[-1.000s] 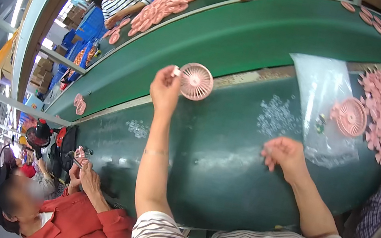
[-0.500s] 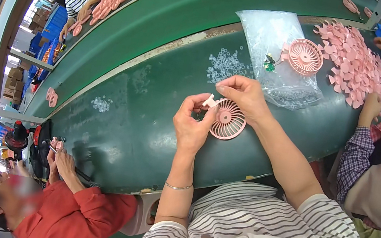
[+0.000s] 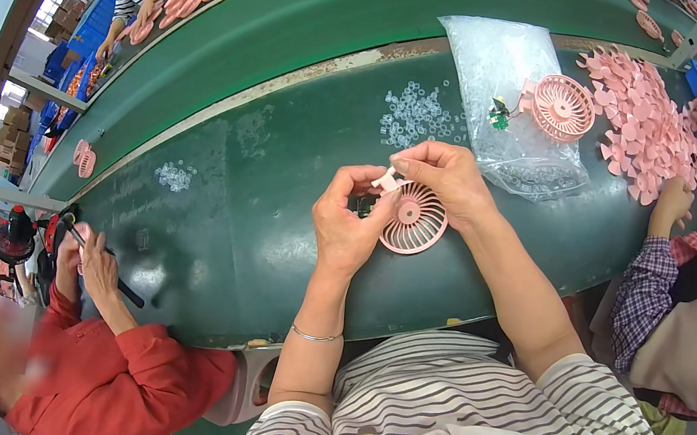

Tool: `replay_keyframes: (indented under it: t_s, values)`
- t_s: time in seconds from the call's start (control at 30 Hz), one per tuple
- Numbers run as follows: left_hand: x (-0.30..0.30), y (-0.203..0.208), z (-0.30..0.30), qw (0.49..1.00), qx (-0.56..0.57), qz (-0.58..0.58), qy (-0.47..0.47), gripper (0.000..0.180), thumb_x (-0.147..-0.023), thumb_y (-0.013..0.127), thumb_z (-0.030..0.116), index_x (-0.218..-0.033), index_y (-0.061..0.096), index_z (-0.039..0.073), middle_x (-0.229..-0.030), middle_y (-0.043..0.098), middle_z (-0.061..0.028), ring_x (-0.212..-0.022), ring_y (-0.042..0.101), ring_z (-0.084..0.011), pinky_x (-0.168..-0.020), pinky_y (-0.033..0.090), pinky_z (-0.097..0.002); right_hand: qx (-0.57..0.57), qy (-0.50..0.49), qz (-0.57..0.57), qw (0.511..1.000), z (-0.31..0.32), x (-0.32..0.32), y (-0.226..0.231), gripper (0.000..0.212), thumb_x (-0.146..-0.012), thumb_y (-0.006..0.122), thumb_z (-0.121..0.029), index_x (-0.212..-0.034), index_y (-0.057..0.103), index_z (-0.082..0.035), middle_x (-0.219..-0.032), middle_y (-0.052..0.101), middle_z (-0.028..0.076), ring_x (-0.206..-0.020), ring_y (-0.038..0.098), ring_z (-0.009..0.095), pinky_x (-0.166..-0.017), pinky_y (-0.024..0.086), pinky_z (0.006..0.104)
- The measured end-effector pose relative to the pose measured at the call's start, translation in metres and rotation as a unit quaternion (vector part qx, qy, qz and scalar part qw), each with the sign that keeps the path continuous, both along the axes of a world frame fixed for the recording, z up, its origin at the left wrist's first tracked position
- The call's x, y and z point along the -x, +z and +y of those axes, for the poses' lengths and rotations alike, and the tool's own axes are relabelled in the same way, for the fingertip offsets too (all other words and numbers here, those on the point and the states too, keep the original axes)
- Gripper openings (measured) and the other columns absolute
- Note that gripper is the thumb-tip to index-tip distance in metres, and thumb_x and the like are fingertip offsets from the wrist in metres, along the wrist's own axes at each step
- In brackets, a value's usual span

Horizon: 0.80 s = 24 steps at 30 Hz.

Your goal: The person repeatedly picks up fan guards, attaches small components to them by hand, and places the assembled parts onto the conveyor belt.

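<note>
The dark green surface [image 3: 215, 186] carries a clear plastic bag [image 3: 514, 107] and a pile of pink blades [image 3: 650, 121], both well apart on the far right. Above the surface, in front of the person, the round pink fan grille [image 3: 414, 219] is held between both hands. The left hand [image 3: 347, 226] curls around its left rim. The right hand [image 3: 443, 178] pinches a small pale piece [image 3: 388, 182] at its upper left edge.

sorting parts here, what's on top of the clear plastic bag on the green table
A pink fan grille rests on the clear plastic bag, beside a small green part. Whatever lies under the grille is covered.
</note>
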<state>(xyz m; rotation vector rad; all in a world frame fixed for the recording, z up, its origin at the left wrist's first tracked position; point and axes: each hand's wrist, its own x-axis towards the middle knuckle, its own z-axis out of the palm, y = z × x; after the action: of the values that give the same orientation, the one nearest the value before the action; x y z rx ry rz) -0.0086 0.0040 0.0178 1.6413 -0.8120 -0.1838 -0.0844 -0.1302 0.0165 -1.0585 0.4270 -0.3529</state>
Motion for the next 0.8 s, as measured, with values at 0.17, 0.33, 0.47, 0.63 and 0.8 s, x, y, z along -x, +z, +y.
replay_keyframes:
  t_s: [0.17, 0.33, 0.47, 0.63, 0.8]
  values:
    - [-0.002, -0.005, 0.001, 1.0, -0.003, 0.005, 0.021, 0.025, -0.07, 0.071, 0.005, -0.093, 0.06, 0.003, -0.081, 0.064, -0.0057, -0.072, 0.061, -0.0116, -0.068, 0.049, -0.0247, 0.109, -0.008, -0.018, 0.994, 0.005, -0.002, -0.003, 0.013, -0.08, 0.065, -0.007, -0.089, 0.064, 0.003, -0.081, 0.063, 0.007, -0.068, 0.059, 0.01, -0.061, 0.049, 0.0222]
    - [-0.005, -0.011, 0.001, 0.997, 0.028, 0.061, 0.03, 0.026, -0.071, 0.069, 0.003, -0.095, 0.06, 0.002, -0.082, 0.065, -0.0064, -0.072, 0.06, -0.0111, -0.068, 0.049, -0.024, 0.633, -0.127, -0.122, 0.754, 0.019, 0.0, 0.01, 0.014, -0.075, 0.062, -0.01, -0.084, 0.064, 0.001, -0.079, 0.059, 0.01, -0.074, 0.055, 0.025, -0.067, 0.042, 0.0344]
    - [-0.004, -0.009, 0.0, 0.996, 0.048, 0.065, 0.024, 0.034, -0.072, 0.068, 0.003, -0.105, 0.059, 0.002, -0.083, 0.064, -0.0066, -0.072, 0.06, -0.0116, -0.069, 0.05, -0.0241, 0.681, -0.104, -0.135, 0.712, 0.016, 0.002, 0.014, 0.018, -0.077, 0.06, -0.01, -0.092, 0.063, 0.0, -0.079, 0.06, 0.01, -0.073, 0.054, 0.025, -0.067, 0.041, 0.0352]
    - [-0.011, -0.017, 0.002, 0.998, 0.052, 0.04, -0.004, 0.036, -0.073, 0.068, 0.002, -0.108, 0.06, 0.002, -0.084, 0.062, -0.006, -0.074, 0.059, -0.0112, -0.069, 0.049, -0.0238, 0.376, -0.076, -0.095, 0.919, 0.012, 0.0, 0.005, 0.03, -0.092, 0.047, -0.017, -0.116, 0.055, -0.002, -0.081, 0.064, 0.01, -0.074, 0.059, 0.016, -0.068, 0.048, 0.0288]
    - [-0.009, -0.008, 0.003, 0.996, 0.041, 0.054, -0.053, 0.033, -0.078, 0.065, -0.001, -0.109, 0.057, -0.004, -0.091, 0.059, -0.0044, -0.082, 0.055, -0.0094, -0.073, 0.046, -0.0217, 0.282, -0.038, -0.099, 0.953, 0.003, -0.002, -0.005, 0.036, -0.096, 0.04, -0.025, -0.119, 0.052, 0.0, -0.083, 0.064, 0.008, -0.076, 0.058, 0.011, -0.07, 0.048, 0.0254]
